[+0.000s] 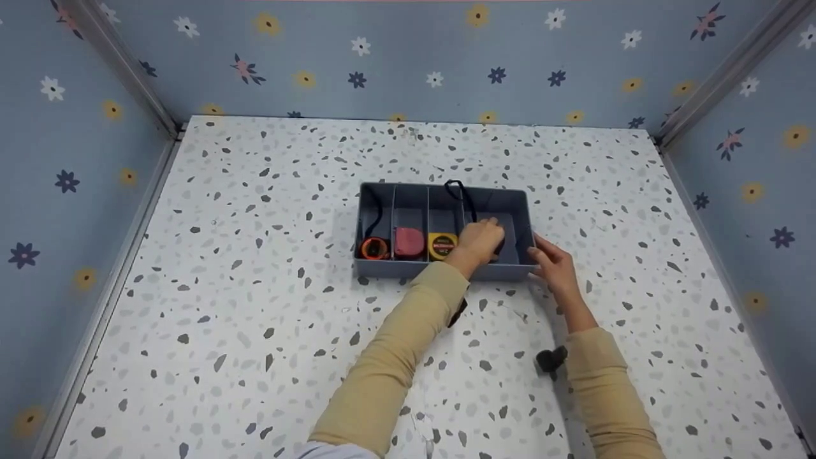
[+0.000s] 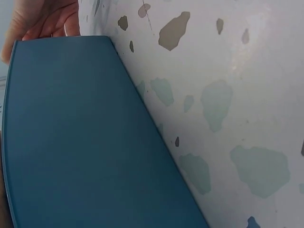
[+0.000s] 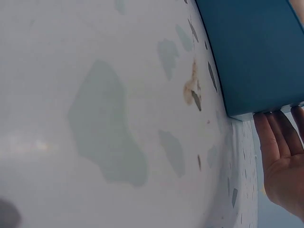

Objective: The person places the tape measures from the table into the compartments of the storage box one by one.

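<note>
A grey-blue divided box (image 1: 414, 270) stands on the speckled table. From left to right, its compartments hold an orange-and-black tape measure (image 1: 375, 248), a red tape measure (image 1: 408, 243) and a yellow tape measure (image 1: 442, 245). My left hand (image 1: 479, 241) reaches down into the rightmost compartment, fingers curled over a dark object (image 1: 499, 247) that it mostly hides. A black strap (image 1: 470, 205) runs from beside this hand over the back rim. With thumb at the rim and fingers outside, my right hand (image 1: 558, 266) grips the box's right end; its fingers also show against the box in the right wrist view.
A small black object (image 1: 551, 359) lies on the table beside the right sleeve. Another black piece (image 1: 458, 312) peeks out next to the left forearm. Flower-patterned walls (image 1: 408, 64) enclose the table (image 1: 255, 357) at the back and both sides.
</note>
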Demonstrator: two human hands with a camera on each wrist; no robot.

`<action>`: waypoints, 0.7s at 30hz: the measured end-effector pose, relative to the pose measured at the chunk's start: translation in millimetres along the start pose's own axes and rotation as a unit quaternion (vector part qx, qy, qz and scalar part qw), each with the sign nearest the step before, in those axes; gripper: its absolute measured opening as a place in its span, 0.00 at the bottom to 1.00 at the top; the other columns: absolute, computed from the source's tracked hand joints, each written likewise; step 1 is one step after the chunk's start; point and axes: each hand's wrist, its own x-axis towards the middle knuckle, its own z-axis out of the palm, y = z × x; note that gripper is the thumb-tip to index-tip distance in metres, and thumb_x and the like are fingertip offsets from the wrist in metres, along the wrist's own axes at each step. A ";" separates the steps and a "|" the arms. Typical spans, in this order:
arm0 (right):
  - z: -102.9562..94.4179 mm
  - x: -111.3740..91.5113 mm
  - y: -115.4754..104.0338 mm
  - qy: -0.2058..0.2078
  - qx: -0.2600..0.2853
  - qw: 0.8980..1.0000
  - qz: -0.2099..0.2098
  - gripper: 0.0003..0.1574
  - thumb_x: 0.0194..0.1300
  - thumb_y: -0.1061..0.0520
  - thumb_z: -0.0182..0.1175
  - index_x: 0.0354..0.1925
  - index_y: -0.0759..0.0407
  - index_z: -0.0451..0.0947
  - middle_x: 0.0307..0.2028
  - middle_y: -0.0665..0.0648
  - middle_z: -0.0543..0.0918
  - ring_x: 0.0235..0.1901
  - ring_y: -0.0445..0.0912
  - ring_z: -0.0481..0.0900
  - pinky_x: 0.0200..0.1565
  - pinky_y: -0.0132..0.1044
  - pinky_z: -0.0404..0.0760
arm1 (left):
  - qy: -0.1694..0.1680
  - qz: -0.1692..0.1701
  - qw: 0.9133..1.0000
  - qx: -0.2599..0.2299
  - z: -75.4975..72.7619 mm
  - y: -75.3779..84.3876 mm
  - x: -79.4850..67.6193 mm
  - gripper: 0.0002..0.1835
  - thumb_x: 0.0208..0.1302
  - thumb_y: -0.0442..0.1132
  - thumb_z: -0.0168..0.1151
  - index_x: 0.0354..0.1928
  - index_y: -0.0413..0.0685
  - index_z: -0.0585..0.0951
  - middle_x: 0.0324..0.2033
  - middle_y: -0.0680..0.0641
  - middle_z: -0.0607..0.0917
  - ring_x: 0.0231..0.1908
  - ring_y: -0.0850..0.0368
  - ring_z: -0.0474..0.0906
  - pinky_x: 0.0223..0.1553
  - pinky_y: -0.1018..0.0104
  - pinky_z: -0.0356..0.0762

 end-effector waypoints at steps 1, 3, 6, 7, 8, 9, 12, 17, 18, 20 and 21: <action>0.2 0.4 0.4 0.001 0.001 1.000 0.003 0.31 0.61 0.49 0.55 0.62 0.54 0.64 0.59 0.57 0.67 0.53 0.49 0.69 0.40 0.33 0.77 | 0.001 0.000 1.000 -0.001 -0.1 0.0 -0.2 0.20 0.53 0.51 0.62 0.46 0.51 0.77 0.46 0.49 0.74 0.45 0.55 0.72 0.42 0.62 0.73; 0.2 0.9 0.9 0.001 0.001 1.000 0.003 0.31 0.61 0.49 0.55 0.62 0.53 0.64 0.59 0.57 0.67 0.54 0.49 0.68 0.40 0.33 0.77 | 0.002 0.000 1.000 -0.003 0.1 -0.1 -0.2 0.20 0.52 0.52 0.63 0.45 0.51 0.78 0.45 0.49 0.74 0.45 0.55 0.72 0.42 0.62 0.73; 0.5 1.0 0.5 -0.002 0.004 1.000 0.001 0.31 0.61 0.49 0.55 0.61 0.53 0.64 0.59 0.57 0.67 0.54 0.49 0.68 0.41 0.34 0.77 | 0.002 -0.002 1.000 -0.006 0.4 -0.8 -0.2 0.20 0.51 0.52 0.63 0.45 0.52 0.78 0.46 0.49 0.74 0.46 0.55 0.72 0.43 0.61 0.73; 0.4 0.9 0.5 -0.003 0.005 1.000 0.000 0.31 0.61 0.48 0.55 0.61 0.53 0.64 0.59 0.57 0.67 0.53 0.49 0.68 0.41 0.34 0.77 | 0.002 -0.003 1.000 -0.006 0.6 -1.1 0.0 0.21 0.51 0.52 0.63 0.45 0.52 0.78 0.46 0.49 0.74 0.46 0.55 0.72 0.43 0.61 0.73; 0.3 0.7 0.4 -0.005 0.005 1.000 -0.004 0.31 0.61 0.49 0.55 0.61 0.54 0.64 0.59 0.58 0.67 0.53 0.49 0.69 0.41 0.35 0.77 | 0.002 -0.004 1.000 -0.007 0.7 -1.3 0.0 0.21 0.51 0.52 0.63 0.46 0.52 0.78 0.47 0.49 0.74 0.46 0.55 0.72 0.43 0.61 0.73; 0.5 0.6 0.1 -0.004 0.006 1.000 -0.003 0.31 0.60 0.48 0.55 0.61 0.54 0.64 0.58 0.58 0.68 0.52 0.49 0.69 0.40 0.34 0.77 | 0.001 -0.005 1.000 -0.008 0.8 -1.5 0.0 0.22 0.51 0.52 0.63 0.46 0.52 0.77 0.47 0.49 0.74 0.46 0.55 0.72 0.43 0.61 0.73; 0.8 0.6 0.7 -0.001 0.008 1.000 0.002 0.32 0.60 0.48 0.56 0.61 0.53 0.65 0.58 0.58 0.68 0.50 0.48 0.70 0.39 0.34 0.77 | 0.000 -0.003 1.000 -0.008 0.6 -2.1 -0.7 0.22 0.51 0.52 0.64 0.47 0.51 0.77 0.47 0.49 0.74 0.46 0.55 0.72 0.43 0.61 0.73; 1.3 -0.3 1.0 -0.003 0.009 1.000 0.009 0.32 0.60 0.47 0.56 0.61 0.51 0.65 0.58 0.59 0.68 0.49 0.46 0.71 0.39 0.32 0.77 | 0.006 0.008 1.000 -0.010 -0.5 -2.7 -3.0 0.24 0.52 0.51 0.64 0.50 0.49 0.75 0.48 0.47 0.74 0.47 0.53 0.71 0.44 0.59 0.72; 1.1 -0.3 1.2 -0.005 0.009 1.000 0.007 0.32 0.60 0.48 0.55 0.61 0.52 0.64 0.58 0.59 0.68 0.49 0.47 0.71 0.38 0.33 0.77 | 0.009 0.010 1.000 -0.012 -1.0 -2.7 -3.5 0.25 0.52 0.51 0.63 0.50 0.48 0.75 0.48 0.47 0.73 0.48 0.53 0.70 0.45 0.59 0.72; 0.7 -0.7 1.4 -0.003 0.017 1.000 0.006 0.31 0.61 0.49 0.55 0.61 0.53 0.64 0.58 0.58 0.68 0.49 0.47 0.70 0.39 0.32 0.77 | 0.014 0.015 1.000 -0.014 -2.6 -2.5 -4.8 0.25 0.53 0.52 0.62 0.50 0.47 0.75 0.48 0.47 0.73 0.48 0.52 0.70 0.46 0.59 0.71; 0.3 -1.0 1.4 -0.002 0.020 1.000 0.004 0.31 0.61 0.49 0.55 0.61 0.53 0.65 0.58 0.58 0.68 0.49 0.47 0.70 0.39 0.33 0.77 | 0.016 0.017 1.000 -0.013 -3.5 -2.3 -5.4 0.24 0.54 0.52 0.61 0.50 0.47 0.75 0.48 0.46 0.73 0.48 0.52 0.70 0.46 0.59 0.71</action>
